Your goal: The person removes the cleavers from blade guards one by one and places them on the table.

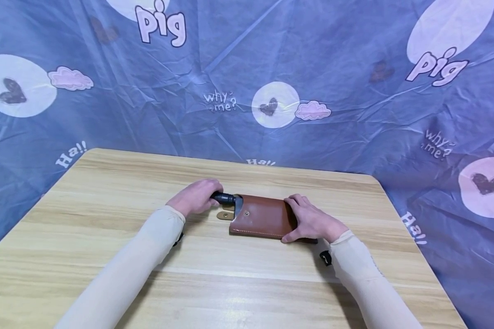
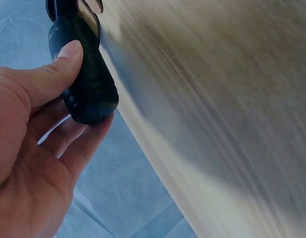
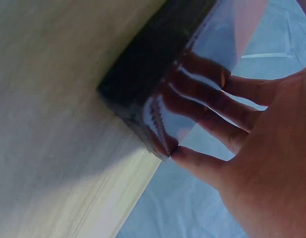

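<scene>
A brown leather sheath (image 1: 265, 217) lies on the wooden table, its open end toward the left. Out of that end sticks the black handle (image 1: 225, 198) of a tool, with a sliver of its grey blade (image 1: 238, 204) showing; the rest of the blade is hidden inside. My left hand (image 1: 197, 196) grips the handle, thumb on one side and fingers beneath in the left wrist view. At the sheath's right end, my right hand (image 1: 310, 218) spans its width and holds it, fingertips against the shiny leather (image 3: 202, 94) in the right wrist view.
Tan snap straps (image 1: 225, 215) extend from the sheath's left end, beside the handle. The light wooden table (image 1: 214, 283) has rounded far corners. Behind it hangs a blue printed cloth (image 1: 238, 55).
</scene>
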A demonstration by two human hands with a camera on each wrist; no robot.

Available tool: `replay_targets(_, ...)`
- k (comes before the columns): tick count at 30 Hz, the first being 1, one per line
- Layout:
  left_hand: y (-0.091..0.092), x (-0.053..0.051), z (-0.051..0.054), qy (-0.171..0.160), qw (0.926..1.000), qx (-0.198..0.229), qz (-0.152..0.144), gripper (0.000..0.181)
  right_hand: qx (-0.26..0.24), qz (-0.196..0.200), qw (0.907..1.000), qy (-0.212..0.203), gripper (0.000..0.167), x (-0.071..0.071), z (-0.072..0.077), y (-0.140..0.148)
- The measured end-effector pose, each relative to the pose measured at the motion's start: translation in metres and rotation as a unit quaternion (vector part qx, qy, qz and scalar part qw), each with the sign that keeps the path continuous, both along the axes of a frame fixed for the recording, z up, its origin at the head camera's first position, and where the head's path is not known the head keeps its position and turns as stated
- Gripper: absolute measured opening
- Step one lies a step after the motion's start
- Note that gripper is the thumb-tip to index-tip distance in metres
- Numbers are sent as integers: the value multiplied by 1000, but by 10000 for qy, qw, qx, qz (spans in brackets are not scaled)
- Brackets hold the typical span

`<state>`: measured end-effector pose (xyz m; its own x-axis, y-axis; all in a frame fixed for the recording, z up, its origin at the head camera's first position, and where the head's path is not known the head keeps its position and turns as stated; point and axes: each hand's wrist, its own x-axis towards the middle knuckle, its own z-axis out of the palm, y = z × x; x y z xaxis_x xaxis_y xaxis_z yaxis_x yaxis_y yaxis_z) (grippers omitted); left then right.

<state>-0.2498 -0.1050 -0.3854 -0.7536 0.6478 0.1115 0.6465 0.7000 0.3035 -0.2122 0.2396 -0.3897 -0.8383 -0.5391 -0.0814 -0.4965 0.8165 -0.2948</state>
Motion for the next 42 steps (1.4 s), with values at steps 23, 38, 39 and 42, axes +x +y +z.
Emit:
replay_targets(23,-6,1,4,-325,9989,-98,312,24,39,-44,10000,4,114,-1,1,1)
replay_targets(38,-7,0,2,-268,9992,-133,250,25,-28,-38,10000,-41,113,-1,2,1)
replay_targets(39,-7,1,2,-273,9992,-137,252,26,-40,-46,10000,-56,113,-1,2,1)
replay_targets(42,-8,1,3,-254,9993,-121,243,27,-56,-69,9999,-94,112,-1,2,1)
